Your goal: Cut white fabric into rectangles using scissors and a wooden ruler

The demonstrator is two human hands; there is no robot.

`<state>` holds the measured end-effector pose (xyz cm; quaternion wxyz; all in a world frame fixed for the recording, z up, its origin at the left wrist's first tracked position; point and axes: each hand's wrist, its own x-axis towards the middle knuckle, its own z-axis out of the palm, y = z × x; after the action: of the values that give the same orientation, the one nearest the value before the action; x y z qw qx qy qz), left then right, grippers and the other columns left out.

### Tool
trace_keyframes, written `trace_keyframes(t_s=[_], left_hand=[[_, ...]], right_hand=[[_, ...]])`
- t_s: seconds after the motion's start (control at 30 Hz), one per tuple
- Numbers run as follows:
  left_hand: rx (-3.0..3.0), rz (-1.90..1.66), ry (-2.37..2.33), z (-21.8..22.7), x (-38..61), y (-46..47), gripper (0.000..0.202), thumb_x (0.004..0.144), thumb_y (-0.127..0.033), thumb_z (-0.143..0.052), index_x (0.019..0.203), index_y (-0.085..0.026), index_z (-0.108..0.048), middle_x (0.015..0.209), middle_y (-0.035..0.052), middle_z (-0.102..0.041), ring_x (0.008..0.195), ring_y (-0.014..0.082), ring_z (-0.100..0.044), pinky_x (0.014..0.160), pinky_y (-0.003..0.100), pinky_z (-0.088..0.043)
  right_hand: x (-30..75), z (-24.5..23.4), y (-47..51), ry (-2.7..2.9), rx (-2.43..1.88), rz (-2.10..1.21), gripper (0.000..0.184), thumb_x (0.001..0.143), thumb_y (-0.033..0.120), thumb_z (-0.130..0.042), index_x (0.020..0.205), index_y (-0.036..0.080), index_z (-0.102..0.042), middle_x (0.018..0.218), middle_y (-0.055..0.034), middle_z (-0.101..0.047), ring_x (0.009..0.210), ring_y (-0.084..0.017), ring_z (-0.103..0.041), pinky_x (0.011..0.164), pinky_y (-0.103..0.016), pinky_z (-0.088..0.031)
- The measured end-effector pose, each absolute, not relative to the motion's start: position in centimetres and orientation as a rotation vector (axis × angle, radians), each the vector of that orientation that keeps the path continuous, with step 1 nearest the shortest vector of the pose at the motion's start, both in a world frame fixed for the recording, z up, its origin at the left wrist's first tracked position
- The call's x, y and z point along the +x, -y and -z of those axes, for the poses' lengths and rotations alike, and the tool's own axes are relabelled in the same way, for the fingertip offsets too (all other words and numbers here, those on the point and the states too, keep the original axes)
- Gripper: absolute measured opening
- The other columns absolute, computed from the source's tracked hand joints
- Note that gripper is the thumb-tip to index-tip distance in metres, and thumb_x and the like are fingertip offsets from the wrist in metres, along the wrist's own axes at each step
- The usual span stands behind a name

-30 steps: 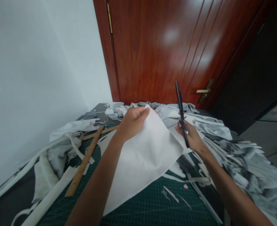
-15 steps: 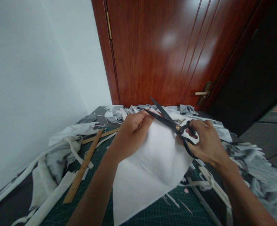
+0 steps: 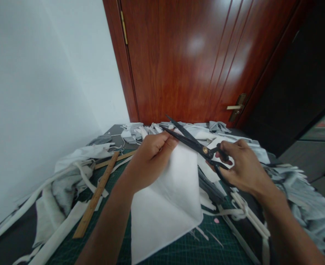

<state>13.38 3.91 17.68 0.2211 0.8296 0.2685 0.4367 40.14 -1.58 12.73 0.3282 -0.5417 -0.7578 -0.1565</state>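
Between the thumb and fingers of my left hand [image 3: 155,158], the upper edge of a white piece of fabric [image 3: 165,217] is pinched. The fabric hangs down over the green cutting mat [image 3: 184,248]. My right hand [image 3: 241,165] grips black scissors [image 3: 191,142] by the handle loops. Their blades stand apart and point up and left. The lower blade runs just above my left thumb and along the top of the fabric. Whether the blades touch the fabric I cannot tell.
Wooden rulers [image 3: 96,198] lie crossed on the left of the mat. Fabric strips and scraps [image 3: 64,191] are heaped on the left, with grey cloth [image 3: 311,198] piled on the right. A reddish wooden door [image 3: 176,66] stands behind the table, beside a white wall [image 3: 41,73].
The scissors have moved left, farther past my left fingers. The fabric's right side has swung left, uncovering dark cloth and a white piece beneath the scissors. My left hand keeps its pinch.
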Motion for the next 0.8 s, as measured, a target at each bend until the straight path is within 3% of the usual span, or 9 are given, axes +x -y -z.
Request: trace_keyframes(t_s=[0.43,0.8], left_hand=[[2.304,-1.226,-0.766,-17.93,13.46,-3.67,0.039,0.102,-0.031,-0.048,0.065,-0.022,-0.044,0.062,-0.0032,-0.052,0.058,0.0127,-0.047,0.056,0.026,-0.038],[2.301,-1.217,-0.743,-18.1,13.48,-3.6,0.04,0.104,-0.032,-0.049,0.065,-0.023,-0.042,0.062,-0.0037,-0.046,0.056,0.0126,-0.04,0.057,0.025,-0.04]], right_hand=[[40.49,-12.95,1.73,1.946,-1.458,0.348,0.018,0.083,0.041,-0.063,0.077,0.026,-0.053,0.063,-0.0016,-0.061,0.062,-0.023,-0.05,0.069,-0.037,-0.035],[40.65,-12.63,1.55,1.964,-1.469,0.296,0.022,0.084,0.041,-0.068,0.075,0.026,-0.055,0.062,-0.002,-0.061,0.066,-0.024,-0.051,0.067,-0.036,-0.034]])
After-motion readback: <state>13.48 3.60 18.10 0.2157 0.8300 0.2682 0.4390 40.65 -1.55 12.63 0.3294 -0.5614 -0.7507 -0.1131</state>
